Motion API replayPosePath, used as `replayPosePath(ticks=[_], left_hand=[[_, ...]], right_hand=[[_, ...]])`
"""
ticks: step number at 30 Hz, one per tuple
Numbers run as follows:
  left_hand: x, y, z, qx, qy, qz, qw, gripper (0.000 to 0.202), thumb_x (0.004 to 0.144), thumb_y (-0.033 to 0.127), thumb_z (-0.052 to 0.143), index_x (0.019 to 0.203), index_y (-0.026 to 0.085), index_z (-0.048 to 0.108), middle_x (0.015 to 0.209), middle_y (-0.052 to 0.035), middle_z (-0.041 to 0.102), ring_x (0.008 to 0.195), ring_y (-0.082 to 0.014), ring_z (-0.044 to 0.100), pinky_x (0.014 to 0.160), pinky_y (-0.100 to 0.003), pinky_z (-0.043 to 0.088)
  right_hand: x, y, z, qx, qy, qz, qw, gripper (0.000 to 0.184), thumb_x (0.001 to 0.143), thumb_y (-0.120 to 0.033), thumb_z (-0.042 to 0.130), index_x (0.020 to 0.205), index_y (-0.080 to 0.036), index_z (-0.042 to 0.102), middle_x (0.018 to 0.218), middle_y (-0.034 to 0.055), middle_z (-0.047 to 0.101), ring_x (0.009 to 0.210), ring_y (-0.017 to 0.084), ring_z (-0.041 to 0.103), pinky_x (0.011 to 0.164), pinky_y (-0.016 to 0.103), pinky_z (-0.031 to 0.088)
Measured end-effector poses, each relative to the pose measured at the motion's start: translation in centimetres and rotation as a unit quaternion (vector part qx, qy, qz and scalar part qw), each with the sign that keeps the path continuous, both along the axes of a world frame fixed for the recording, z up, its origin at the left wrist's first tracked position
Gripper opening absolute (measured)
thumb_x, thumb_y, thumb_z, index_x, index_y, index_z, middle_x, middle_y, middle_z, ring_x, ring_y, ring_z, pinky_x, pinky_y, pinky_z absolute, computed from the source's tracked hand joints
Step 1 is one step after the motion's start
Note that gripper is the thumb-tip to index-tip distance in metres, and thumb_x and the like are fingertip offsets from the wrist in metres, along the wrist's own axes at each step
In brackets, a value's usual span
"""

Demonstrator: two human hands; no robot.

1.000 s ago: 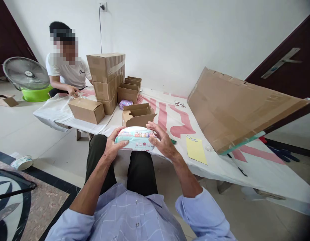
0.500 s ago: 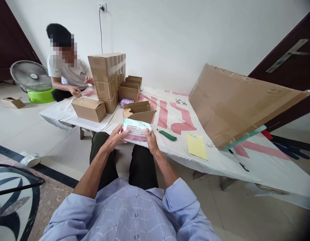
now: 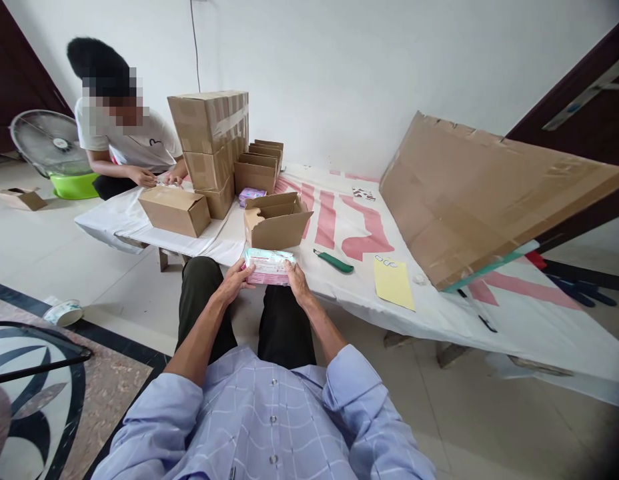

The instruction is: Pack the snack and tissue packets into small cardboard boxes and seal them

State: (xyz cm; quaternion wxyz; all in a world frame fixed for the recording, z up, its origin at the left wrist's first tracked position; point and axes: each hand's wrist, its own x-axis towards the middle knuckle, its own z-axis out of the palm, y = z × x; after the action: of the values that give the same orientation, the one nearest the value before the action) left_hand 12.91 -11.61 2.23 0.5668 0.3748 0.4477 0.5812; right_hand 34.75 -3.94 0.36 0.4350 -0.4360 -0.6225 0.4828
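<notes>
Between my two hands is a soft plastic-wrapped pack (image 3: 268, 268), pale blue-green along the top and pink and white below, with small print. My left hand (image 3: 234, 280) grips its left end, thumb on the front. At the right end my right hand (image 3: 298, 280) is closed on it in the same way. The pack is above my knees at the table's front edge. Just behind it stands an open cardboard box (image 3: 277, 227) with raised flaps; its inside is mostly hidden. A purple pack (image 3: 251, 195) lies behind that box.
Taped cartons (image 3: 209, 137) are stacked at the left, with a closed box (image 3: 174, 210) in front and open boxes (image 3: 257, 172) behind. A green utility knife (image 3: 333, 261) and yellow paper (image 3: 393, 283) lie right. A large cardboard sheet (image 3: 489, 200) leans there. A co-worker (image 3: 124, 143) sits left.
Both hands have drawn the pack slightly down and toward me, away from the open box. The co-worker's hands have come together behind the closed box. My view has shifted a little.
</notes>
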Motion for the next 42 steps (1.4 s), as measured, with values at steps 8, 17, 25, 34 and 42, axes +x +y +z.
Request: replayPosePath(ticks=[8, 17, 25, 34, 42], left_hand=[[0.0, 0.1, 1.2, 0.011, -0.005, 0.010, 1.000, 0.077, 0.076, 0.059, 0.097, 0.135, 0.017, 0.070, 0.114, -0.0132, 0.080, 0.084, -0.0202, 0.077, 0.058, -0.024, 0.066], [0.0, 2.4, 10.8, 0.178, 0.022, 0.017, 0.984, 0.073, 0.077, 0.064, 0.096, 0.129, 0.018, 0.072, 0.117, -0.0117, 0.079, 0.080, -0.0176, 0.072, 0.058, -0.023, 0.063], [0.0, 3.1, 14.6, 0.232, 0.019, 0.013, 0.972, 0.072, 0.078, 0.062, 0.096, 0.132, 0.019, 0.074, 0.123, -0.0125, 0.080, 0.094, -0.0240, 0.078, 0.057, -0.023, 0.062], [0.1, 3.9, 13.7, 0.200, 0.014, -0.015, 0.980, 0.074, 0.075, 0.065, 0.097, 0.127, 0.019, 0.074, 0.120, -0.0123, 0.082, 0.084, -0.0219, 0.078, 0.055, -0.025, 0.064], [0.1, 2.6, 11.7, 0.120, 0.002, -0.034, 0.992, 0.079, 0.075, 0.071, 0.090, 0.134, 0.023, 0.068, 0.112, -0.0098, 0.079, 0.087, -0.0242, 0.076, 0.059, -0.027, 0.059]], right_hand=[[0.0, -0.3, 2.3, 0.009, -0.017, -0.002, 1.000, 0.084, 0.094, -0.095, 0.049, 0.130, -0.023, 0.072, 0.129, 0.0110, 0.080, 0.130, 0.034, 0.070, 0.123, 0.054, 0.052], [0.0, 0.8, 13.4, 0.189, 0.033, 0.021, 0.981, 0.094, 0.101, -0.094, 0.036, 0.160, -0.023, 0.057, 0.158, 0.0133, 0.067, 0.149, 0.032, 0.061, 0.129, 0.050, 0.047], [0.7, -0.3, 18.6, 0.241, 0.019, 0.020, 0.970, 0.088, 0.106, -0.089, 0.032, 0.161, -0.025, 0.056, 0.153, 0.0116, 0.071, 0.144, 0.031, 0.063, 0.128, 0.049, 0.048], [1.0, 0.4, 17.0, 0.217, 0.042, 0.015, 0.975, 0.087, 0.104, -0.090, 0.037, 0.153, -0.023, 0.062, 0.155, 0.0124, 0.069, 0.149, 0.031, 0.060, 0.132, 0.049, 0.045], [1.1, 1.0, 12.4, 0.175, 0.064, 0.013, 0.983, 0.078, 0.099, -0.085, 0.052, 0.150, -0.025, 0.059, 0.155, 0.0128, 0.067, 0.145, 0.032, 0.063, 0.126, 0.050, 0.051]])
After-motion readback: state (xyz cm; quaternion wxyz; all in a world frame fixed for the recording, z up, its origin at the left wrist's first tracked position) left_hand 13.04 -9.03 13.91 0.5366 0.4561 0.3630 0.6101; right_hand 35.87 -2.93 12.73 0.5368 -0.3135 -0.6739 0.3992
